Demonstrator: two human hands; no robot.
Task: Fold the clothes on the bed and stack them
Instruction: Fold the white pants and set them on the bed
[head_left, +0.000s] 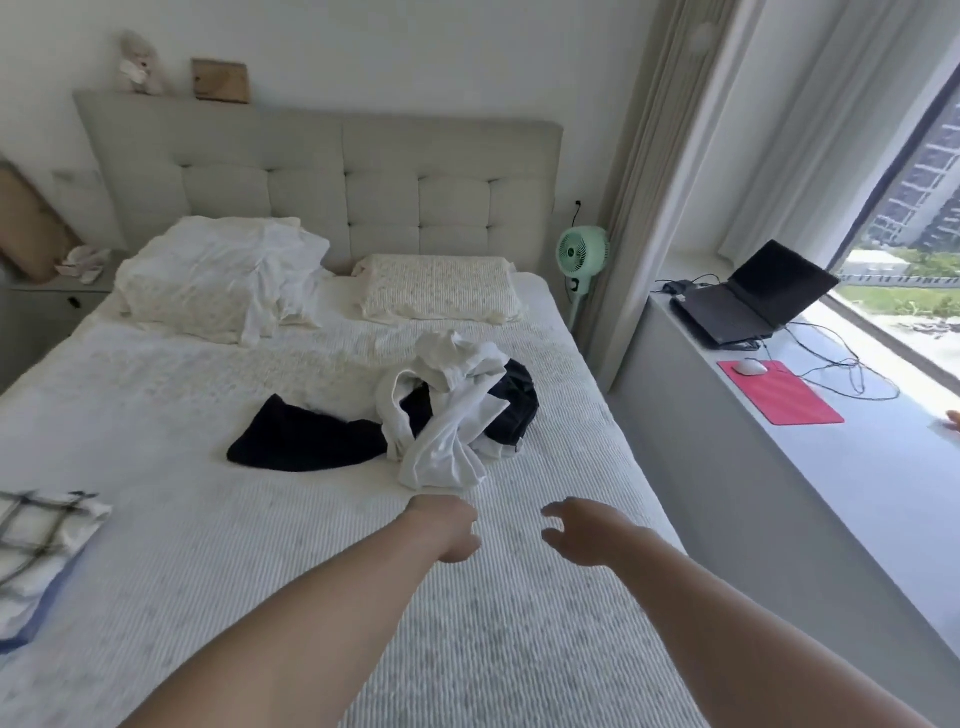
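Right now a heap of unfolded clothes (457, 410) lies on the bed (311, 571), on its window side about midway down the mattress. White garments (441, 447) are tangled on top of the heap, a dark navy piece (519, 405) bunches up behind them, and a flat dark garment (306, 439) spreads out from the heap toward the middle of the bed. Just short of the heap, toward the foot of the bed, both bare arms reach out over the ribbed cover. The left hand (449, 527) hangs nearest the white cloth, its fingers curled under and gripping nothing; whether it touches the cover I cannot tell. The right hand (582, 535) hovers beside it, nearer the window, fingers spread and loosely bent, nothing held. Well away from the heap, at the far edge of the bed, a folded white cloth with dark check lines (41, 551) rests on something blue. Beyond the heap, against the tufted headboard (332, 171), sit a rumpled white pillow (218, 275) and a flatter patterned pillow (436, 288). Past the bed's corner stands a mint-green fan (581, 260). On the window ledge (857, 467) beside the bed are an open black laptop (748, 301), a red mouse pad (779, 395) and a white mouse (749, 367).
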